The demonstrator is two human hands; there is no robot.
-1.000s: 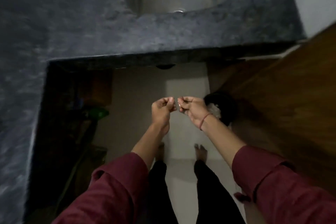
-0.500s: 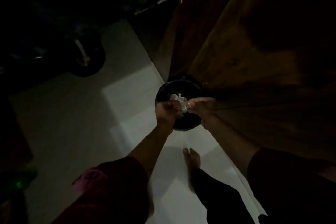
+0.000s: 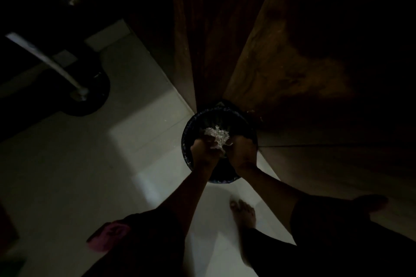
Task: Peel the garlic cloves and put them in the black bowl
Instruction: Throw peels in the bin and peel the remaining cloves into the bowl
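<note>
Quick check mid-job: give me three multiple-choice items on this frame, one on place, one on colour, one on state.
1. The left hand and right hand are:
A) on the metal pole
B) close together above the black container
C) flat on the floor

2. The scraps in the container look:
A) green
B) red
C) white

3. The container is:
A) upright and uncovered
B) tipped on its side
C) shut with a lid

Answers: 1 B, both hands overlap the container's round outline. 2 C, pale shreds stand out against its dark inside. 3 A, its open mouth faces up toward the camera.
</note>
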